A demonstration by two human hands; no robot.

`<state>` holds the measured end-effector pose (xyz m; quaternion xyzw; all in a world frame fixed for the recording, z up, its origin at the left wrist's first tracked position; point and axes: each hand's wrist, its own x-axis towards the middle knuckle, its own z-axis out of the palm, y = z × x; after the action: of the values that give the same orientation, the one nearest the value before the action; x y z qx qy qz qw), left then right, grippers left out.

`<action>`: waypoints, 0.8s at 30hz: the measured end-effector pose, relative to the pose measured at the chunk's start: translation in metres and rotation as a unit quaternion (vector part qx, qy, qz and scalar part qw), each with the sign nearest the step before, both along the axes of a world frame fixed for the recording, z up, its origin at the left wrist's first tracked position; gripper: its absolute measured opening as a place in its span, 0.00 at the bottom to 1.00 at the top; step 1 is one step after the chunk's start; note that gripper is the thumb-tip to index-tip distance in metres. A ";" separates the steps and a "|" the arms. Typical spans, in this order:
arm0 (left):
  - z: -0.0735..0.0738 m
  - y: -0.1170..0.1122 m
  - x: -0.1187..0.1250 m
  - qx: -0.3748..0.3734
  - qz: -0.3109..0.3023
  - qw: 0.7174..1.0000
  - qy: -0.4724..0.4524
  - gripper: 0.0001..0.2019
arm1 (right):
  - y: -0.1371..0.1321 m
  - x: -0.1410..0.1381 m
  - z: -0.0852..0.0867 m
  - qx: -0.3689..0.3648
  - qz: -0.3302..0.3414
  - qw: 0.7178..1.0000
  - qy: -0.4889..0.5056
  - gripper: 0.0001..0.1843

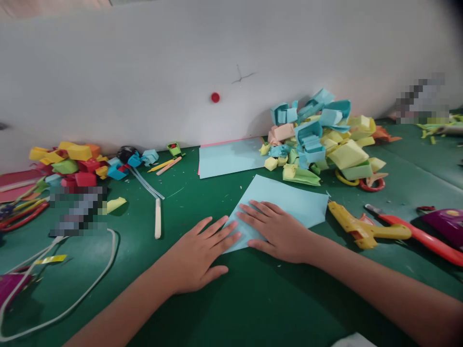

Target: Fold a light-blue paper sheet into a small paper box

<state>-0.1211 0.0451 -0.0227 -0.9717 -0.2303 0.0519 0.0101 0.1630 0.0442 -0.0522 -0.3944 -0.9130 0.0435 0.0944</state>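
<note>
A light blue sheet of paper lies on the green table, with a slanted edge at its left that looks folded over. My right hand rests flat on the sheet, fingers stretched toward its left side. Beside it, my left hand is spread open, its fingertips at the sheet's lower left edge. Neither hand grips anything. Part of the paper is hidden under the fingers. To the right of the sheet lies a yellow glue gun.
More blue sheets lie by the wall, near a heap of folded blue and yellow paper pieces. Red and yellow paper pieces are at left, with a white cable nearer me. An orange-handled tool lies at right.
</note>
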 end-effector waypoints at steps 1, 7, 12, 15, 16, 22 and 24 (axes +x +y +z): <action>0.001 -0.004 -0.004 0.001 0.003 1.000 -0.001 0.33 | 0.000 0.000 0.000 -0.002 0.000 1.000 0.001 0.39; 0.007 -0.024 -0.028 -0.010 0.027 1.000 0.002 0.33 | 0.001 0.000 0.000 -0.008 -0.002 1.000 0.013 0.39; 0.007 -0.028 -0.030 -0.024 0.053 0.998 -0.015 0.32 | 0.000 0.000 0.001 -0.016 -0.003 1.000 0.003 0.40; 0.006 -0.028 -0.029 -0.030 0.057 0.997 -0.030 0.31 | 0.000 -0.001 0.001 -0.012 -0.005 1.000 0.009 0.40; 0.005 -0.027 -0.028 -0.032 0.058 0.997 -0.034 0.30 | 0.000 -0.001 0.001 -0.010 -0.005 1.000 0.011 0.40; 0.002 -0.028 -0.028 -0.030 0.073 0.996 -0.032 0.28 | -0.001 -0.004 0.008 -0.019 -0.004 1.000 0.001 0.41; 0.002 -0.028 -0.027 -0.030 0.077 0.996 -0.028 0.28 | -0.005 -0.008 0.012 -0.023 -0.008 1.000 -0.002 0.43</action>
<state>-0.1480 0.0167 -0.0209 -0.9520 -0.3028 0.0318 -0.0301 0.1547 0.0393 -0.0398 -0.4041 -0.9087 0.0629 0.0839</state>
